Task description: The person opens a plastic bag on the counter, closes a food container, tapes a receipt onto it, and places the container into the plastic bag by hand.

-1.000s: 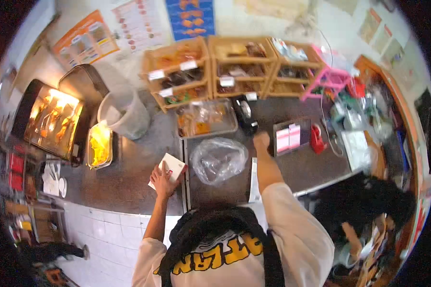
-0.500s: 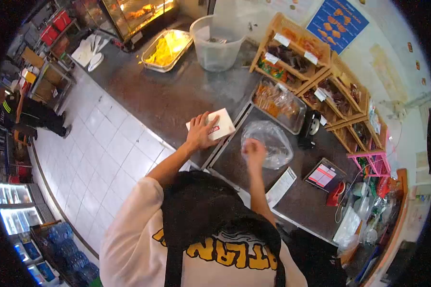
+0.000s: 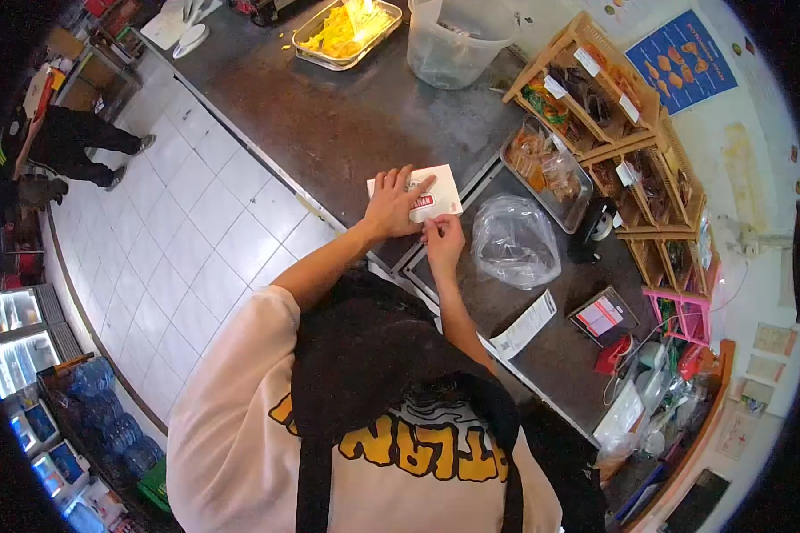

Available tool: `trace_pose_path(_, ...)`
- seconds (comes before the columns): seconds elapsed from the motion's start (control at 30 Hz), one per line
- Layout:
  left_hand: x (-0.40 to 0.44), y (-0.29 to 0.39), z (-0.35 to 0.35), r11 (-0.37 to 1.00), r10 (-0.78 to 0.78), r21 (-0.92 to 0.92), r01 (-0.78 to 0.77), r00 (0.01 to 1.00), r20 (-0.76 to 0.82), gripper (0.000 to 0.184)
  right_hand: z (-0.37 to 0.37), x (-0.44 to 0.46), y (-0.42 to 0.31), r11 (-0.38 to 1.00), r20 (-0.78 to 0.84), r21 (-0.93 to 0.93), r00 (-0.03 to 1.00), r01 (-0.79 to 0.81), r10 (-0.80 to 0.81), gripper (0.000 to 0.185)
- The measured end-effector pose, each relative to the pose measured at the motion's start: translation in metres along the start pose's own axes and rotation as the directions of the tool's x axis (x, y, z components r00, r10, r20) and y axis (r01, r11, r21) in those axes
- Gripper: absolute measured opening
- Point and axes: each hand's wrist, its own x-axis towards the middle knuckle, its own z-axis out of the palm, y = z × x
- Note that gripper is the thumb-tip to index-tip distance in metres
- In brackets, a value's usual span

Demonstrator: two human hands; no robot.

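Resting on the dark counter (image 3: 302, 115), close to its front edge, a small white box (image 3: 442, 182) with a red label (image 3: 422, 202) lies under both of the person's hands. The left hand (image 3: 396, 206) is spread over it from the left, fingers extended and thumb reaching across the upper face; it presses on the box rather than gripping it, and hides much of the near left part. The right hand (image 3: 444, 244) is drawn nearly closed, its fingertips gathered at the lower edge of the box; whether anything is pinched between them cannot be told.

To the right of the box runs the counter seam (image 3: 484, 178), and beyond it a crumpled clear plastic bag (image 3: 517, 242) occupies the surface beside the right hand. Behind the bag are a metal tray (image 3: 578, 200) of wrapped food, a black device (image 3: 591, 233) and tiered wicker racks (image 3: 613, 142). Nearer the person lie a printed slip (image 3: 524, 326), a pad of pink and white paper (image 3: 602, 315) and a red dispenser (image 3: 612, 355).

At the far side, well apart from the hands, stand a translucent bucket (image 3: 458, 62) and a foil tray (image 3: 351, 64) of yellow food, partly washed out by glare. Across the tiled floor (image 3: 196, 231), at upper left, another person in dark trousers (image 3: 76, 138) stands near shelving.
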Motion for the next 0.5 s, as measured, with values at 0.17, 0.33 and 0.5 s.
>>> trace_pose_path(0.17,0.000,0.000,-0.003,1.000,-0.001,-0.027,0.001,1.000,0.020,0.092,0.003,0.003,0.013,1.000,-0.018,-0.016,1.000,-0.017,0.017,0.016)
trace_pose_path(0.33,0.000,0.000,0.000,1.000,-0.019,0.019,0.018,0.999,0.040,0.097,0.000,0.008,0.065,0.962,-0.106,0.045,0.959,0.270,-0.265,0.021)
trace_pose_path(0.5,0.000,-0.003,0.001,1.000,-0.006,-0.013,0.007,0.999,0.045,0.100,-0.004,0.003,0.057,0.919,-0.129,-0.357,0.966,0.167,-0.226,0.033)
